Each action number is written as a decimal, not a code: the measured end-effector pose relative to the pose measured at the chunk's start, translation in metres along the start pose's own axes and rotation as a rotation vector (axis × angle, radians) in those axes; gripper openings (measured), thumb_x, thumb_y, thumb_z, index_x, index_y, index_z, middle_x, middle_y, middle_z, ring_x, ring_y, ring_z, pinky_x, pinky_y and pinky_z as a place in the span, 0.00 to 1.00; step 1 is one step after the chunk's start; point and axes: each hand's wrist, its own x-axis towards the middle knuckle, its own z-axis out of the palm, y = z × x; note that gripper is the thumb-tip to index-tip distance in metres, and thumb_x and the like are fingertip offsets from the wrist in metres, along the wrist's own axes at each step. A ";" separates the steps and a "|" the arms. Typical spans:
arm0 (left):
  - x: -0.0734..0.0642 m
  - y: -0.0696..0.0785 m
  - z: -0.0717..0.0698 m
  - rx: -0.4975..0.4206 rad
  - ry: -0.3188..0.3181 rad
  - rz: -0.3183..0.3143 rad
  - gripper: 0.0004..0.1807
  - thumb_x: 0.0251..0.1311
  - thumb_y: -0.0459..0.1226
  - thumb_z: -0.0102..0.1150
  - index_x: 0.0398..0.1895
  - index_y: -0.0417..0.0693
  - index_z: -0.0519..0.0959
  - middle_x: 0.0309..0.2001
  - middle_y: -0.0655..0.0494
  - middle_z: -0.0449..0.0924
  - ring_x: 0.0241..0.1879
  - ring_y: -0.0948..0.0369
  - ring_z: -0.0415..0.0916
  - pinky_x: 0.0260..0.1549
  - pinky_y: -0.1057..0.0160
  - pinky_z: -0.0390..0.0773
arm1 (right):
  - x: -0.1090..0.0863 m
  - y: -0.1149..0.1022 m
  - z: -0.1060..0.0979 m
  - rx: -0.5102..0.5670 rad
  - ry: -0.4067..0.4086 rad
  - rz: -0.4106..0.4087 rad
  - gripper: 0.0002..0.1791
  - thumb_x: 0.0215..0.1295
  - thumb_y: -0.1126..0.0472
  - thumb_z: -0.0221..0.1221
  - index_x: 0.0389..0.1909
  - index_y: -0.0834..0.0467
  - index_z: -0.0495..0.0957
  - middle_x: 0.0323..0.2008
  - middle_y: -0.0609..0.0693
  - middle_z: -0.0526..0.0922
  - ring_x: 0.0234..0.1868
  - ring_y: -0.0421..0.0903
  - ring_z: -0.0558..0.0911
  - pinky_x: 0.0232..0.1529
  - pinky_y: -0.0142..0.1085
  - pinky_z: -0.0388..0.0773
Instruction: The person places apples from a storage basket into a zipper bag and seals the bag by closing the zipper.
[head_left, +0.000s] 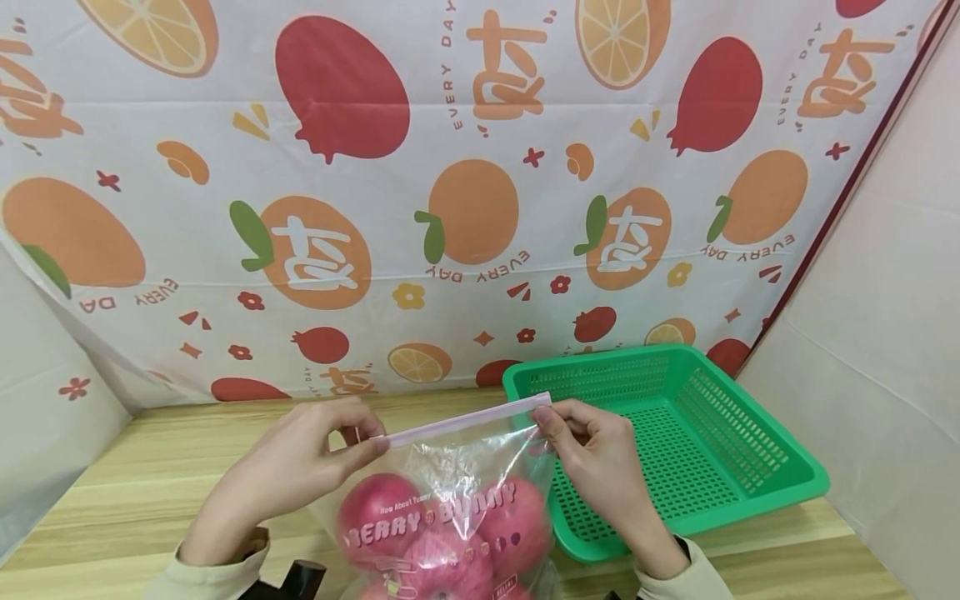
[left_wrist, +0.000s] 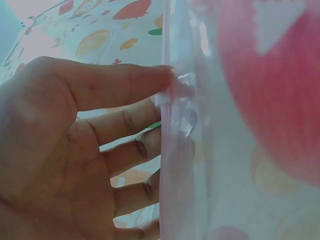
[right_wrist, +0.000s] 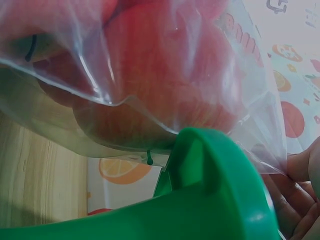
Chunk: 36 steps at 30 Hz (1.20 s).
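Observation:
A clear zip bag with a pinkish zip strip along its top holds several red apples. My left hand pinches the zip strip near its left end between thumb and fingers. At the strip's right end, my right hand pinches the top corner of the bag. The left wrist view has the left hand with its thumb on the strip and the other fingers behind it. In the right wrist view, apples press against the plastic, and the right hand shows only partly at the edge.
A green plastic basket with perforated walls stands just right of the bag. The wooden table runs under everything. Behind hangs a fruit-print cloth, and a pale wall stands at the right.

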 end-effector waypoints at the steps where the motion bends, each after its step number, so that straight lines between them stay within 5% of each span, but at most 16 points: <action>1: 0.000 -0.001 0.000 0.000 -0.002 -0.002 0.06 0.62 0.43 0.70 0.29 0.67 0.82 0.26 0.75 0.76 0.29 0.73 0.71 0.28 0.67 0.70 | 0.000 0.000 0.000 0.001 -0.001 0.002 0.08 0.69 0.54 0.65 0.32 0.53 0.87 0.24 0.41 0.88 0.26 0.39 0.85 0.13 0.30 0.60; 36: -0.013 -0.016 -0.011 0.052 -0.047 -0.075 0.05 0.61 0.43 0.70 0.31 0.66 0.84 0.27 0.74 0.76 0.31 0.74 0.70 0.27 0.68 0.69 | 0.001 0.002 0.000 -0.008 -0.016 -0.002 0.08 0.70 0.55 0.64 0.34 0.53 0.87 0.25 0.41 0.88 0.27 0.38 0.87 0.11 0.30 0.57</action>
